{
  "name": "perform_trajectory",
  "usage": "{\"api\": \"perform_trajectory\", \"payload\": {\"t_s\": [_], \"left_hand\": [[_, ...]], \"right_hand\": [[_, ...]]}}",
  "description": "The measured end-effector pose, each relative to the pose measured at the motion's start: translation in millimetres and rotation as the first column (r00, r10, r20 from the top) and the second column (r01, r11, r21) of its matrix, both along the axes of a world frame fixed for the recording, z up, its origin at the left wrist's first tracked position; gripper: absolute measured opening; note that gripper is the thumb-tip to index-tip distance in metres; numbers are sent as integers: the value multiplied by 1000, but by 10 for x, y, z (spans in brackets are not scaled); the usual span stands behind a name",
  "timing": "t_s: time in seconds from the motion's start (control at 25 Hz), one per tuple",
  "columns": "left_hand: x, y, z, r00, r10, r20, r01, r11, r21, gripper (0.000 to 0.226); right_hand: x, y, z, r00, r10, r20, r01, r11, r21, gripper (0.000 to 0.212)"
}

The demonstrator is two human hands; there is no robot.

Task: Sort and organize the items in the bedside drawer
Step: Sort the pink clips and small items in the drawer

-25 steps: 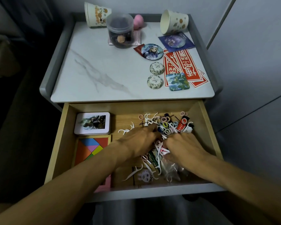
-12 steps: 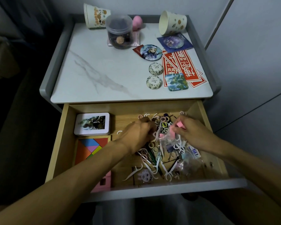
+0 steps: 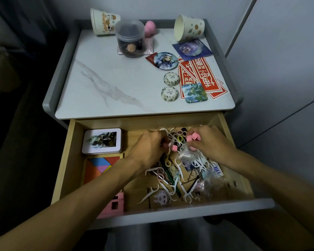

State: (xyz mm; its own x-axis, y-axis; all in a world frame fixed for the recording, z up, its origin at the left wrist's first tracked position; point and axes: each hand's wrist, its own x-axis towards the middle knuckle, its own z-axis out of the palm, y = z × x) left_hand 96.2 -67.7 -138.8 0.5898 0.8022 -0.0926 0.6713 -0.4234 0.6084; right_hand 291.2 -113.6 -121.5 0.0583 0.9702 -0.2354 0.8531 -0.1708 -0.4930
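Head view: drawer (image 3: 69, 160) open, both grips down in the clutter pile (image 3: 172, 171) of floss picks and hair rings toward its 1 o'clock corner. Right grip (image 3: 210, 144) pinches pink cubes (image 3: 194, 137) at its fingertips, 10 o'clock from the knuckles, above a clear bag (image 3: 186, 155). Left grip (image 3: 149, 147) is curled into the pile. A loose pink cube (image 3: 174, 148) sits just at its 3 o'clock; can't tell if held. Tin (image 3: 101, 141) at the drawer's 10 o'clock.

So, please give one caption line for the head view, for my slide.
Right hand holds pink blocks while left hand reaches into clutter in the open drawer.
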Motion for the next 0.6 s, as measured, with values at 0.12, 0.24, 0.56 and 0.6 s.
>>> {"api": "perform_trajectory", "payload": {"t_s": [0.12,0.24,0.56,0.6], "left_hand": [[-17,14,48,999,36,17,-36,999,-24,9],[-52,41,70,997,71,42,-68,996,-59,4],[-103,68,153,979,177,103,-170,983,-73,2],[-115,65,173,976,183,114,-174,981,-84,5]], "right_hand": [[-20,29,46,1000,-18,-10,18,1000,1,21],[-24,49,103,998,-18,67,15,999,39,27],[-62,11,190,998,52,44,-63,954,294,12],[-89,5,209,998,43,-47,-28,960,279,9]]}}
